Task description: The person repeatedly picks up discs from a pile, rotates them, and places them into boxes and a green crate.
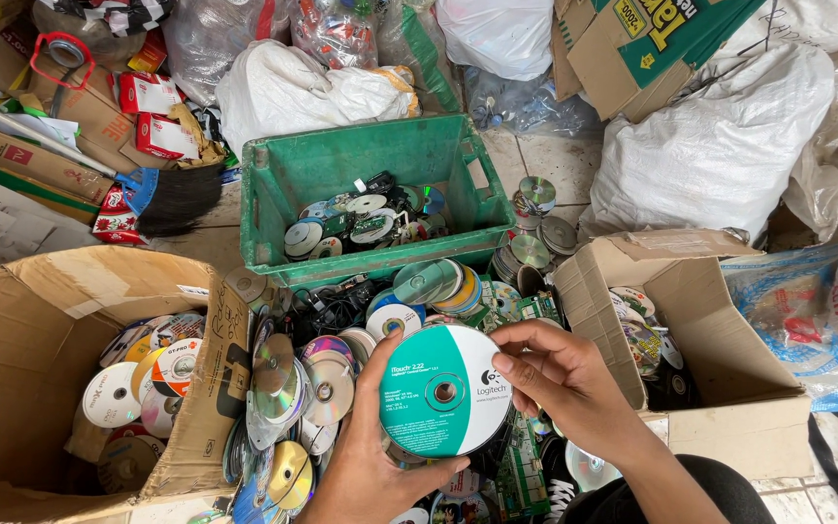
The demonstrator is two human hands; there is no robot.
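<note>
- Green-and-white disc point(443, 390) held face-up, near centre, above the loose disc pile point(303, 388).
- Left hand point(366, 475) grip grasping disc from below, thumb along near edge.
- Right hand point(560, 378) grip pinching disc's right rim, fingertips on it.
- Green plastic crate point(278, 194) with discs, far centre.
- Cardboard box point(41, 320) of discs left; smaller cardboard box point(720, 340) right.

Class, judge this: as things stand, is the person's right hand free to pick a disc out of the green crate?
Probably not yet: the right hand grips the green-and-white disc with the left hand. The green crate is open-topped and unobstructed.
</note>
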